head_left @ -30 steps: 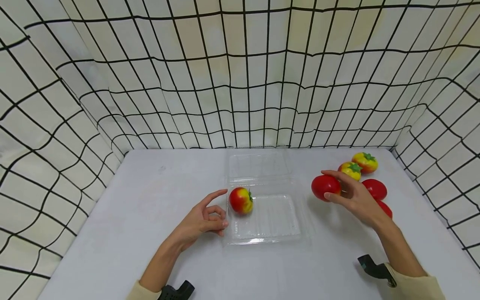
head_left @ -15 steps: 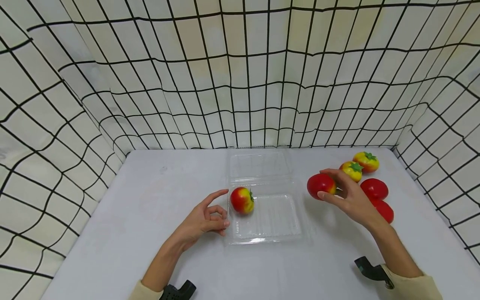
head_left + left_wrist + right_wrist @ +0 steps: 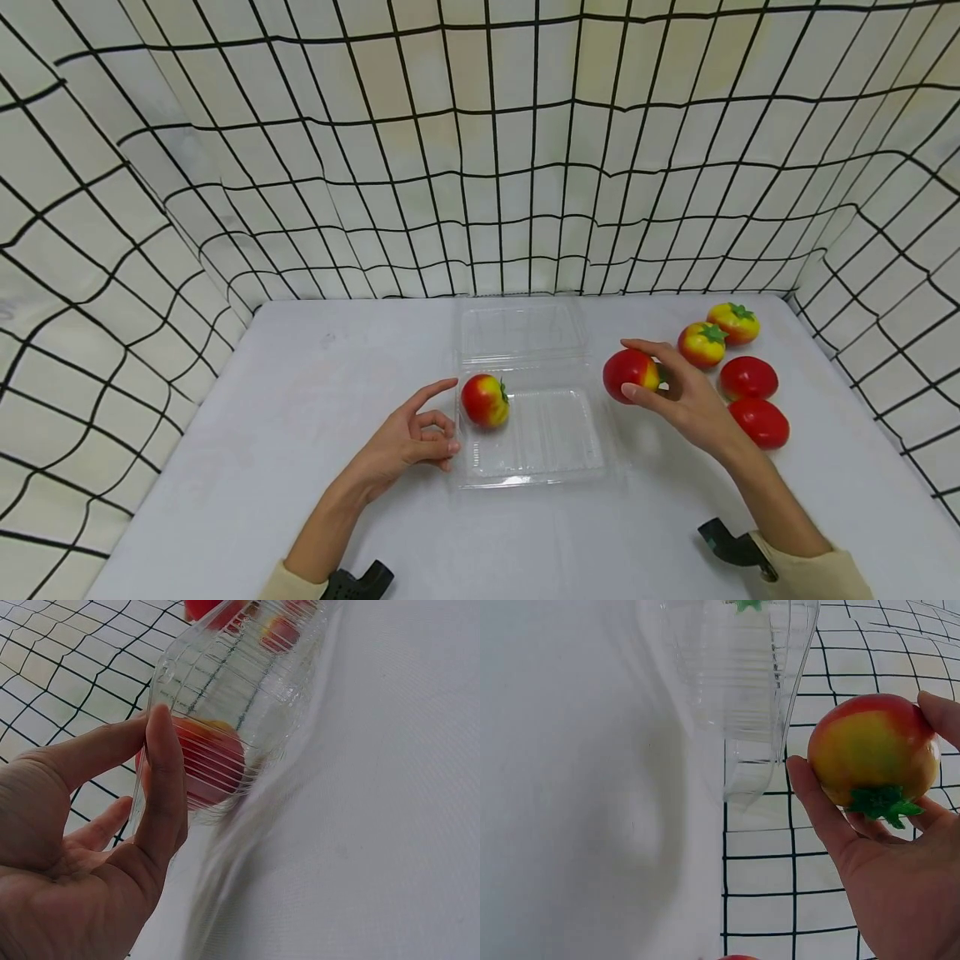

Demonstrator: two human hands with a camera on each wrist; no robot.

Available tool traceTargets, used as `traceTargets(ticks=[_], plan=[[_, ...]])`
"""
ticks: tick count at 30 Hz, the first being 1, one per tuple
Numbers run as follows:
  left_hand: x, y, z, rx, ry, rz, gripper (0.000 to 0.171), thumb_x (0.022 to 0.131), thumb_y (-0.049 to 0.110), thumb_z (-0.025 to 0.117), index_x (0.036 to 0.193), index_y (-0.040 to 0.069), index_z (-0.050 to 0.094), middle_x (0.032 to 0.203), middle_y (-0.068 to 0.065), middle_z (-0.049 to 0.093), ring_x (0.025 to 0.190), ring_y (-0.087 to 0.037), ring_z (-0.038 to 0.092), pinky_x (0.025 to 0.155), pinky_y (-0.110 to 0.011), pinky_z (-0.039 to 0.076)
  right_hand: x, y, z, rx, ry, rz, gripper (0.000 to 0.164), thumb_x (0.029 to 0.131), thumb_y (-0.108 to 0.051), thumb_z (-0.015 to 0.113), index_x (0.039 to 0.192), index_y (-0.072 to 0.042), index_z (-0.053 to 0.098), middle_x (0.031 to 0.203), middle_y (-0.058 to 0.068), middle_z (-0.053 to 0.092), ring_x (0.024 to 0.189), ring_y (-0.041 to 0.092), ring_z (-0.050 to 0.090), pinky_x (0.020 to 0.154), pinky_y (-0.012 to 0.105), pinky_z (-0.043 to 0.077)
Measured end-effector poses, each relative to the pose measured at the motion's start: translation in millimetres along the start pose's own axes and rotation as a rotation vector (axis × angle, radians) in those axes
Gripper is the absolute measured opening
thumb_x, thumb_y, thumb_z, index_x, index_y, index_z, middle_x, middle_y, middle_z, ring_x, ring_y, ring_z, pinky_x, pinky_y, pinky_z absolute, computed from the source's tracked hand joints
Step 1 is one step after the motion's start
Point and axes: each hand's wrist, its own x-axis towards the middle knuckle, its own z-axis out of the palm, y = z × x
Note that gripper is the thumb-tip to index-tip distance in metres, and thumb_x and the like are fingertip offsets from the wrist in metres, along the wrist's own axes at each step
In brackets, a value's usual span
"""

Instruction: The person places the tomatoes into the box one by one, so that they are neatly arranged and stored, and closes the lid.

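In the head view my right hand [image 3: 684, 400] grips a toy tomato [image 3: 624, 372] between thumb and fingers, above the table and right of a clear plastic container. The tomato [image 3: 874, 754] turns its yellow end and green leaf crown to the right wrist camera. My left hand [image 3: 412, 437] holds the left rim of the container [image 3: 540, 479], with thumb and fingertips at the edge; the exact contact is hard to see. The container lies with its lid [image 3: 517, 332] spread back. Inside, at its left end, sits another red and yellow tomato [image 3: 482, 402].
Right of my right hand lie two yellow-red tomatoes, the nearer one [image 3: 700, 346] with a green crown, and two red ones, the closest [image 3: 761, 422] by my forearm. A black mesh [image 3: 525, 200] over white walls borders the white table [image 3: 315, 400] behind and at both sides.
My right hand has carried its tomato a little left, toward the container, tilting it so more yellow shows. The red tomatoes behind are more exposed. My left hand stays in place.
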Motion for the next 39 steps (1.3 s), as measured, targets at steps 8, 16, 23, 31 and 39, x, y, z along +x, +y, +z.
traceTargets(ticks=[8, 16, 23, 31, 39], plan=[[-0.7, 0.3, 0.2, -0.001, -0.002, 0.011, 0.091, 0.09, 0.004, 0.079, 0.164, 0.019, 0.027, 0.097, -0.003, 0.062, 0.07, -0.013, 0.067, 0.073, -0.03, 0.066, 1, -5, 6, 0.066, 0.038, -0.016, 0.068, 0.088, -0.015, 0.082, 0.145, -0.014, 0.046, 0.148, 0.014, 0.052, 0.135, 0.026, 0.046, 0.086, 0.016, 0.058], [-0.5, 0.1, -0.5, -0.002, -0.011, 0.022, 0.092, 0.09, 0.003, 0.078, 0.164, 0.017, 0.026, 0.097, -0.003, 0.062, 0.07, -0.013, 0.067, 0.073, -0.03, 0.066, 4, -7, 14, 0.126, -0.025, -0.057, 0.065, 0.088, -0.012, 0.081, 0.146, -0.016, 0.051, 0.15, 0.012, 0.051, 0.135, 0.029, 0.048, 0.087, 0.02, 0.06], [-0.5, 0.8, -0.1, 0.003, -0.01, 0.023, 0.091, 0.09, 0.003, 0.078, 0.164, 0.017, 0.026, 0.097, -0.003, 0.062, 0.07, -0.012, 0.067, 0.074, -0.03, 0.066, 7, -7, 21, 0.17, -0.105, -0.051, 0.068, 0.087, -0.016, 0.083, 0.147, -0.018, 0.051, 0.153, 0.014, 0.048, 0.134, 0.041, 0.05, 0.088, 0.022, 0.062], [-0.4, -0.4, -0.2, 0.004, 0.004, 0.009, 0.092, 0.09, 0.004, 0.079, 0.164, 0.02, 0.028, 0.097, -0.001, 0.062, 0.072, -0.012, 0.067, 0.074, -0.03, 0.066, 8, -8, 28, 0.221, -0.186, -0.073, 0.076, 0.085, -0.013, 0.083, 0.152, -0.019, 0.047, 0.158, 0.014, 0.043, 0.14, 0.048, 0.047, 0.091, 0.027, 0.063], [-2.4, -0.2, -1.0, 0.007, 0.01, -0.002, 0.089, 0.091, 0.005, 0.078, 0.163, 0.024, 0.029, 0.097, -0.001, 0.062, 0.071, -0.013, 0.067, 0.075, -0.03, 0.066, 9, -10, 37, 0.242, -0.224, -0.063, 0.077, 0.084, -0.008, 0.083, 0.152, -0.017, 0.047, 0.158, 0.017, 0.043, 0.143, 0.053, 0.043, 0.091, 0.032, 0.064]])
